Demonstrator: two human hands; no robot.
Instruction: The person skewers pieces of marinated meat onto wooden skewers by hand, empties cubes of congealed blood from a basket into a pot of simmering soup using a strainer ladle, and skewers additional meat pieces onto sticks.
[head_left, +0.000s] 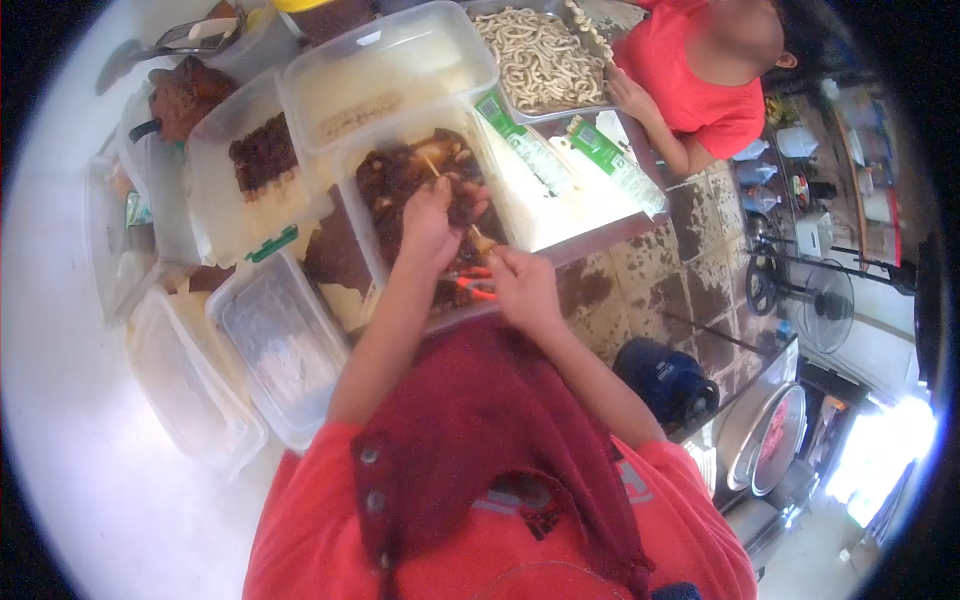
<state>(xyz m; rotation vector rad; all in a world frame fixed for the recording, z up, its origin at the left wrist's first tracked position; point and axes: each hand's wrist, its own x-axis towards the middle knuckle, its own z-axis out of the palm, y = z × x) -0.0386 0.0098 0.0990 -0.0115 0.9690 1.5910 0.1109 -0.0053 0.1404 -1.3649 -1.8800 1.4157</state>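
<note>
A clear plastic tub (350, 190) of dark, saucy pieces stands in front of me. Over it, my left hand (435, 215) is closed round a dark piece beside a thin pale stick (430, 160). My right hand (522, 285) pinches the lower end of a pale stick (480, 240) at the tub's near right corner. Orange-handled tongs or scissors (478, 288) lie beside my right hand; whether it touches them is unclear. Further left, another tub (215, 200) holds a row of dark skewered pieces (265, 160).
A metal tray (505, 100) of pale curled pieces stands at the back, beside a person in red (690, 90). Green-and-white stick packets (610, 160) lie right of my tub. Plastic containers (280, 350) stand left; a blue gas cylinder (660, 380) is at right.
</note>
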